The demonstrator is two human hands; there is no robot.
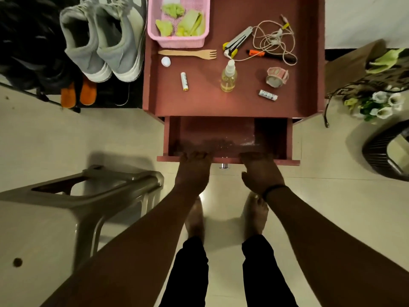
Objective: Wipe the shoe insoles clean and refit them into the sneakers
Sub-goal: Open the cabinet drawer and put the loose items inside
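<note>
At the lower centre of the frame, the left hand [193, 171] and right hand [261, 171] are gripping the front edge of an open drawer [228, 138], fingers curling over its rim (tips hidden inside). Upper left, the grey sneakers [101, 41] are sitting beside the tabletop [298, 89], where a spray bottle [229, 77] is standing near a pink basket [177, 38].

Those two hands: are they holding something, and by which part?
Both the left hand and right hand grip the open drawer by the top edge of its front panel, fingers curled over it.
</note>
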